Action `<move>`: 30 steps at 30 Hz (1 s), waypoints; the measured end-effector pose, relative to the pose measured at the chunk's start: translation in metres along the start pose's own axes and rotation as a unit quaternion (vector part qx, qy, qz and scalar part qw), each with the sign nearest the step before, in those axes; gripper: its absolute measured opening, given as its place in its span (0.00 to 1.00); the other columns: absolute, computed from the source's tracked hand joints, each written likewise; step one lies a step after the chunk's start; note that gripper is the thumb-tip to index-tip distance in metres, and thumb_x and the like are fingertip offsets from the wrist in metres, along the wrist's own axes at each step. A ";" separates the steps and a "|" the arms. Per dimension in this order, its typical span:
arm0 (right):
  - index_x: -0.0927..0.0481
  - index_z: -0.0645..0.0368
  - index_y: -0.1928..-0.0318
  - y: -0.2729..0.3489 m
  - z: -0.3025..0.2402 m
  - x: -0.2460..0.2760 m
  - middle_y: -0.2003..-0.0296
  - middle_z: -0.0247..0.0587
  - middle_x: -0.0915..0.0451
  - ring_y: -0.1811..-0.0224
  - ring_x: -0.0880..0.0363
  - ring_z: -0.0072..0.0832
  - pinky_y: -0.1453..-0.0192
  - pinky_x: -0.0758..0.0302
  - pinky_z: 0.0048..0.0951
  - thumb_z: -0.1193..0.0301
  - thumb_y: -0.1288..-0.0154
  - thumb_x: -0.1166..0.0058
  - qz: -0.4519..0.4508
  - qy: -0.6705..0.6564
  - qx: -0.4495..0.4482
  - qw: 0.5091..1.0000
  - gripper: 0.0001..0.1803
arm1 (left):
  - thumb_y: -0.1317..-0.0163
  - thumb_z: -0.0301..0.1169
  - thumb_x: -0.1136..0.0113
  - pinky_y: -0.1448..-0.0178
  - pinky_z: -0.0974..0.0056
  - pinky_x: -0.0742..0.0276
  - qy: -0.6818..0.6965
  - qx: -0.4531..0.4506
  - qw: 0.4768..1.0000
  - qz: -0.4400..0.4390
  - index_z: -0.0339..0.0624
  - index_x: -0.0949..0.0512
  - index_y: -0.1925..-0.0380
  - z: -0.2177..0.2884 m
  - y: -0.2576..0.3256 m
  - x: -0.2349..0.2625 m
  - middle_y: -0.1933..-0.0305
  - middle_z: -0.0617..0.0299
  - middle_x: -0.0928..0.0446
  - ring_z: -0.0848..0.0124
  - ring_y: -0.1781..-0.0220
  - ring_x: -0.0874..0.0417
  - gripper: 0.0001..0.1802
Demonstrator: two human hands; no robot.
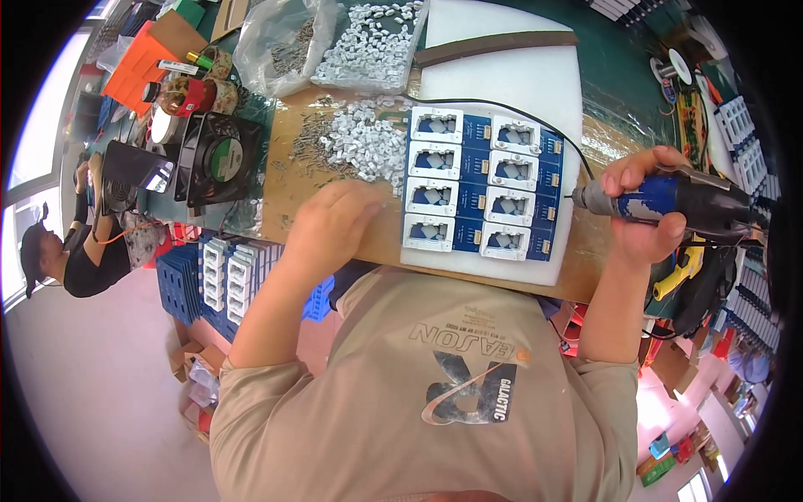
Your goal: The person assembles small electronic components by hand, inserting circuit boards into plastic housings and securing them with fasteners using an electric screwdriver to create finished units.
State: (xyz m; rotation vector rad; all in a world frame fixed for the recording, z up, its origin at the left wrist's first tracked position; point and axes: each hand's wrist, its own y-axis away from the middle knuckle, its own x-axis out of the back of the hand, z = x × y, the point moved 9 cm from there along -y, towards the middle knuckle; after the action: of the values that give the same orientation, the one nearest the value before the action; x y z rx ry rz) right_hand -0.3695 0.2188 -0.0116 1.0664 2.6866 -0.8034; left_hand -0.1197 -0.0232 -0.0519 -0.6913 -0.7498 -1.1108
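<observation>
Tan shirt [360,418], hands [335,222], power driver [651,199] in the right [646,241] near blue boards [473,171]

Green counter [615,54], with a brown board [385,238] at centre; black fan [222,159] at ten o'clock; clear bag [258,52] at eleven; clear bin [368,84] at twelve.

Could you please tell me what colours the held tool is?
The tool is mainly blue and black, seen in the head view.

"My screwdriver [657,197]?"
"On my feed, blue-and-black, sideways, bit pointing left."
"White frames [431,211]?"
"I see two columns on blue boards [474,167], beside heaped white pieces [364,142]."
</observation>
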 end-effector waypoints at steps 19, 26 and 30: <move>0.29 0.58 0.36 0.005 0.003 0.006 0.62 0.41 0.23 0.64 0.24 0.31 0.56 0.25 0.36 0.38 0.41 0.35 -0.011 -0.007 -0.008 1.000 0.45 | 0.44 0.26 0.31 0.53 0.56 0.23 -0.008 -0.048 0.998 -0.026 0.41 0.16 0.66 -0.003 -0.013 -0.003 0.62 0.57 0.20 0.56 0.57 0.19 0.06; 0.28 0.64 0.39 0.002 0.001 -0.003 0.65 0.44 0.19 0.66 0.18 0.34 0.59 0.19 0.35 0.44 0.50 0.24 0.016 -0.038 0.002 0.999 0.48 | 0.43 0.27 0.32 0.53 0.55 0.23 -0.079 -0.112 0.988 -0.076 0.42 0.16 0.63 0.013 -0.018 -0.002 0.62 0.57 0.20 0.54 0.57 0.20 0.08; 0.28 0.66 0.40 0.001 -0.007 -0.006 0.66 0.44 0.19 0.67 0.18 0.33 0.62 0.19 0.32 0.42 0.51 0.24 0.035 -0.004 0.004 0.999 0.49 | 0.43 0.25 0.33 0.52 0.54 0.24 -0.077 -0.111 0.988 -0.075 0.42 0.16 0.63 0.017 -0.021 -0.001 0.61 0.56 0.20 0.53 0.56 0.19 0.07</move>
State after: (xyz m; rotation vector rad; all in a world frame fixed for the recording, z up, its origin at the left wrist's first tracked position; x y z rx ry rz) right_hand -0.3634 0.2196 -0.0042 1.1498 2.6253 -0.8061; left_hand -0.1430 -0.0153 -0.0400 -0.9295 -0.8264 -1.3026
